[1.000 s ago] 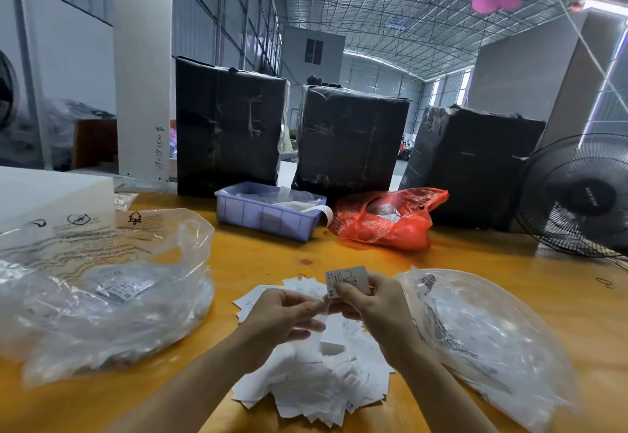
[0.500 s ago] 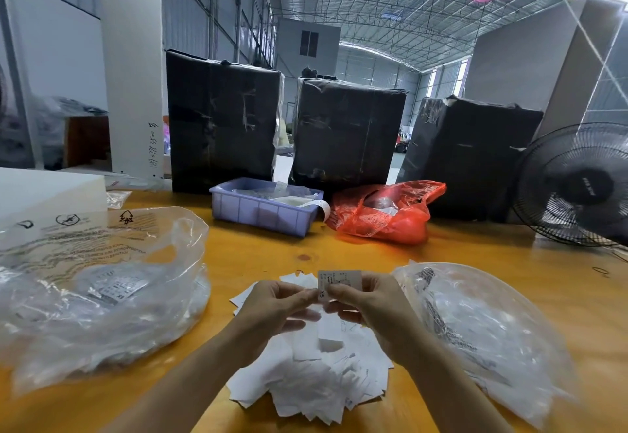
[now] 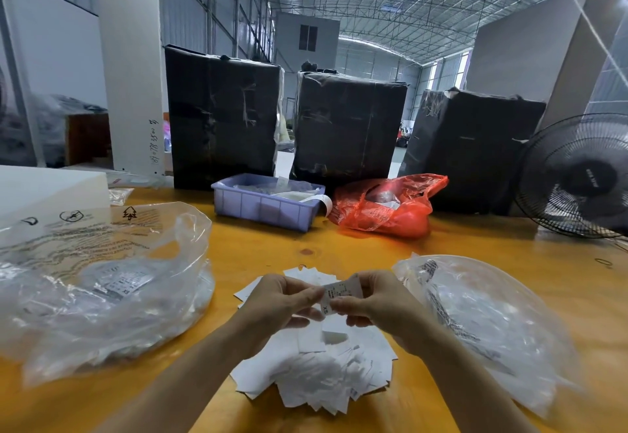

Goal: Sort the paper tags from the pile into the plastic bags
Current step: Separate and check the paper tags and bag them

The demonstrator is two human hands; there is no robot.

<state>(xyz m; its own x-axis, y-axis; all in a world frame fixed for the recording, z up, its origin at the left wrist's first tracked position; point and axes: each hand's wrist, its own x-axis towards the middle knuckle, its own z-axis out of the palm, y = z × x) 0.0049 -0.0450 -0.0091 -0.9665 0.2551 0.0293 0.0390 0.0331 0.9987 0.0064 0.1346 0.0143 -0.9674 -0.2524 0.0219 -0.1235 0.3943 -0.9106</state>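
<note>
Both hands, the left hand point(image 3: 282, 300) and right hand point(image 3: 377, 300), are pinching one paper tag point(image 3: 339, 293) (printed "XS") above the pile point(image 3: 316, 371) lying between two clear plastic bags point(image 3: 102, 283) on a wooden table point(image 3: 339, 245).

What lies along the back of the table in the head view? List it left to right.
White block → left black box → purple bin → middle black box → red bag → right black box → fan.
</note>
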